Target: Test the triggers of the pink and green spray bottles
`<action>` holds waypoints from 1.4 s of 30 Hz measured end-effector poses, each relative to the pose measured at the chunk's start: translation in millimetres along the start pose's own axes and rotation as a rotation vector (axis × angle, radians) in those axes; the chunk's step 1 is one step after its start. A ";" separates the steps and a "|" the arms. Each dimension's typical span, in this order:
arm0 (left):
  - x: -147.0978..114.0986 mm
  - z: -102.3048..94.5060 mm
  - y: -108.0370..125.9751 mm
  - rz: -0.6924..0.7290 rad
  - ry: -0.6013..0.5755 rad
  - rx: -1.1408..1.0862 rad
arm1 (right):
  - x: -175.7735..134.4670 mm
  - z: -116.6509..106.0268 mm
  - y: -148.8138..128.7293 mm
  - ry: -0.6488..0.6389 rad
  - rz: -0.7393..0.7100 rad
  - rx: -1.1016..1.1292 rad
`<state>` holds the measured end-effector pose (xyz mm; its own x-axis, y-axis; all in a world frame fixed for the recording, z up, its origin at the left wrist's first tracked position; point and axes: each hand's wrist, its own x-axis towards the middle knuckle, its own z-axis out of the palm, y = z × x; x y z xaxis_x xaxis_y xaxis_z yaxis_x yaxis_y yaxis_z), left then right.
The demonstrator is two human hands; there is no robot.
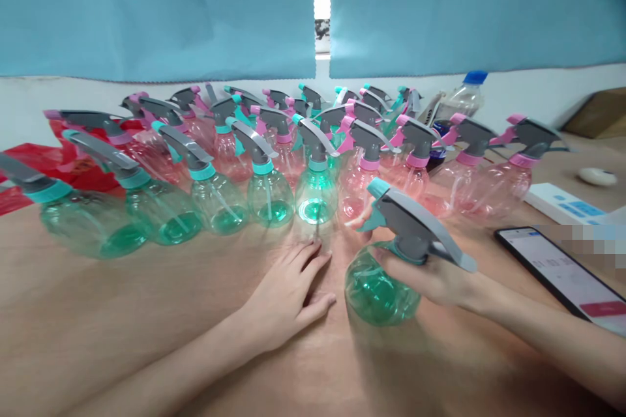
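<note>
My right hand (430, 277) is wrapped round the neck of a green spray bottle (379, 293) with a grey and teal trigger head. One finger reaches up by the trigger, and the bottle is slightly tilted. Flat on the table, my left hand (288, 293) lies with fingers stretched out and holds nothing. Just beyond its fingertips stands another green spray bottle (316, 199) in the front row. To its left are several more green ones, such as the teal-collared spray bottle (270, 199). Pink spray bottles (359, 186) stand to its right and behind.
A phone (562, 267) lies on the wooden table (235, 365) at the right, near a white box (562, 202) and a white mouse (596, 176). Red plastic bags (44, 163) lie at the left. A blue-capped bottle (462, 101) stands at the back, before blue curtains (156, 13).
</note>
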<state>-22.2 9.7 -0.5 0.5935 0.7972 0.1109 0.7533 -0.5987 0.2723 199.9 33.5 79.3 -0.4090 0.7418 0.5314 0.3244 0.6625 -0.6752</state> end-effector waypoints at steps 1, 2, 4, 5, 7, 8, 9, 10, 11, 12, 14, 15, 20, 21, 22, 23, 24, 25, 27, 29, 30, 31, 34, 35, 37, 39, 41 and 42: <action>-0.1 0.1 -0.2 -0.001 -0.002 0.001 | 0.3 0.8 1.6 -0.016 0.007 0.036; -0.2 0.3 -0.3 -0.002 -0.004 0.002 | 0.2 1.9 3.4 -0.032 0.018 0.074; -0.3 0.9 -0.7 -0.003 -0.006 0.002 | -1.0 4.2 7.7 -0.058 0.037 0.145; -0.3 1.3 -0.8 -0.002 -0.004 0.002 | -2.1 5.3 10.0 -0.067 0.044 0.169; -0.2 2.1 -1.2 0.003 0.002 0.002 | -4.6 7.1 14.1 -0.083 0.053 0.190; -0.2 2.4 -1.3 0.006 0.004 0.003 | -5.8 7.6 15.6 -0.090 0.056 0.196; -0.2 2.5 -1.4 0.007 0.005 0.002 | -6.6 7.9 16.7 -0.096 0.060 0.203; -0.3 2.5 -1.5 0.008 0.006 0.001 | -7.1 7.9 17.1 -0.100 0.063 0.210; -0.3 2.4 -1.4 0.009 0.006 -0.002 | -7.3 7.8 17.1 -0.099 0.063 0.215; -0.3 2.0 -1.3 0.008 0.005 -0.004 | -7.1 7.5 16.6 -0.094 0.061 0.216; -0.2 1.0 -1.0 0.003 0.003 -0.006 | -6.3 6.7 14.7 -0.076 0.050 0.209; -0.1 0.4 -0.8 0.001 -0.002 -0.006 | -5.8 6.3 13.8 -0.071 0.044 0.205; 0.0 0.1 -0.9 0.003 -0.010 -0.004 | -6.0 6.0 14.1 -0.083 0.047 0.191; 0.0 0.5 -1.1 0.004 -0.006 -0.005 | -6.6 6.3 15.2 -0.080 0.046 0.185; 0.0 0.8 -1.3 0.005 -0.002 -0.006 | -7.2 6.6 16.4 -0.076 0.042 0.181; 0.0 1.0 -1.3 0.006 0.001 -0.007 | -7.9 7.0 17.5 -0.075 0.039 0.180; 0.1 1.2 -1.3 0.006 0.003 -0.007 | -8.5 7.3 18.4 -0.072 0.040 0.181; 0.4 1.2 -1.2 0.005 0.002 -0.007 | -8.9 7.6 18.8 -0.074 0.045 0.182; 1.0 0.8 -0.8 -0.002 -0.009 -0.003 | -9.2 7.9 18.4 -0.074 0.059 0.188; 1.5 0.2 -0.1 -0.006 -0.020 0.001 | -8.4 8.0 16.8 -0.075 0.066 0.199; 1.7 -0.1 0.3 -0.006 -0.023 0.002 | -7.8 8.1 15.9 -0.073 0.066 0.206; 1.8 -0.4 0.7 -0.006 -0.024 0.003 | -7.1 8.2 15.2 -0.067 0.061 0.208; 1.5 -1.2 1.8 -0.010 -0.028 0.005 | -5.8 8.4 14.6 -0.048 0.051 0.190; 1.4 -1.4 2.1 -0.012 -0.032 0.006 | -5.7 8.5 14.8 -0.048 0.048 0.184; 1.1 -1.9 2.5 -0.015 -0.038 0.008 | -5.8 8.5 15.2 -0.056 0.049 0.182; 0.9 -2.0 2.4 -0.014 -0.039 0.011 | -6.1 8.5 15.2 -0.058 0.042 0.186; 0.6 -1.5 1.8 -0.007 -0.036 0.012 | -6.1 8.3 14.8 -0.053 0.033 0.175; 0.5 -1.1 1.5 -0.003 -0.032 0.012 | -6.0 8.3 14.7 -0.049 0.030 0.165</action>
<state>-21.1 9.3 1.0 0.5997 0.7964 0.0789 0.7586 -0.5971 0.2609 200.0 37.9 62.0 -0.4434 0.7527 0.4866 0.1949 0.6109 -0.7674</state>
